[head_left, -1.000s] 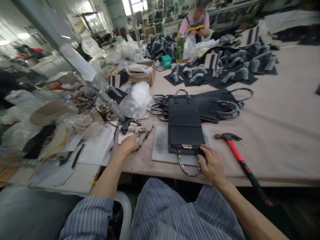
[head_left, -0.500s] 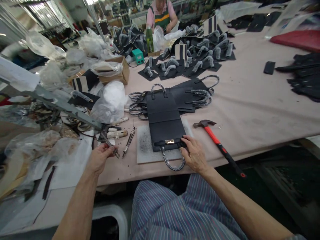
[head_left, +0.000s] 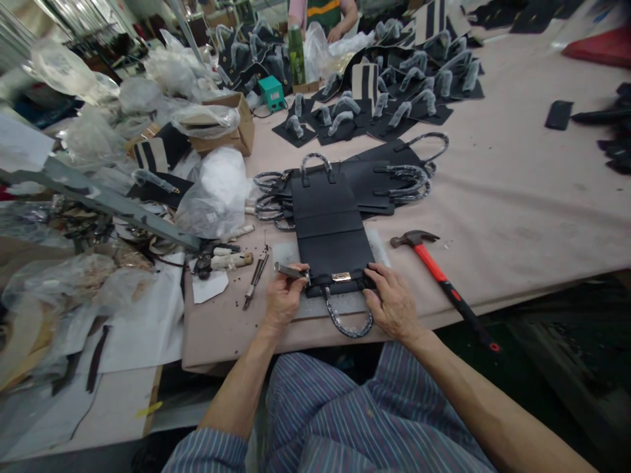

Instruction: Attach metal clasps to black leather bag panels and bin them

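Note:
A black handbag panel (head_left: 331, 226) with a gold clasp (head_left: 341, 277) lies flat on a grey pad (head_left: 352, 303) at the table's near edge. Its plastic-wrapped handle (head_left: 348, 324) hangs toward me. My left hand (head_left: 282, 299) is closed on a small metal tool (head_left: 290, 270), whose tip sits at the panel's left near corner. My right hand (head_left: 393, 303) presses on the panel's right near corner, fingers curled over the edge.
A red-handled hammer (head_left: 444, 284) lies right of the pad. More black panels with wrapped handles (head_left: 394, 180) are stacked behind. Hand tools (head_left: 231, 261), plastic bags (head_left: 217, 190) and a cardboard box (head_left: 231, 128) crowd the left. A person (head_left: 323, 13) works at the far end.
My left hand picked up the metal tool from the left clutter and carried it right to the panel's corner. My right hand stayed on the panel. The view shifted down.

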Demonstrator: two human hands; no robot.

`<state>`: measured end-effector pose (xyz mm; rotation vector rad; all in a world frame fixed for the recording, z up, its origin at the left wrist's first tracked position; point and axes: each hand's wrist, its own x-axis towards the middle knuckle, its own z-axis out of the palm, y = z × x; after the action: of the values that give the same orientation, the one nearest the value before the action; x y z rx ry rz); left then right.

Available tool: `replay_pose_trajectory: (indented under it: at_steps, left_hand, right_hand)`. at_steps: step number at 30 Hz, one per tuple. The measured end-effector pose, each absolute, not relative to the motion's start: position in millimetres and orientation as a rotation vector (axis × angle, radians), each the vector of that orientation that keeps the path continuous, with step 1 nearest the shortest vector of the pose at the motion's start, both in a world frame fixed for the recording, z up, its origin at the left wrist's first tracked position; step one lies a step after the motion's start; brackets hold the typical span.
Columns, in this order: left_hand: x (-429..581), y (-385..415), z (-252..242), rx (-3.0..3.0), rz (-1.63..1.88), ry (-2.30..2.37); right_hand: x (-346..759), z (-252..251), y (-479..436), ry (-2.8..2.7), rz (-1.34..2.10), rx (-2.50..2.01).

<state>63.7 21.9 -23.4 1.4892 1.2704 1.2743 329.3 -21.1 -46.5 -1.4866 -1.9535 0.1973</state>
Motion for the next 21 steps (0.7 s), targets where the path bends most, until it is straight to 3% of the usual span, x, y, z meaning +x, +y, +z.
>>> replay_pose_trajectory:
  at_steps: [21]
  left_hand:
    - [63.1, 18.7, -28.3, 1.599, 1.281, 1.171]
  right_hand:
    - [326.5, -43.7, -20.4, -1.951, 0.193, -1.507]
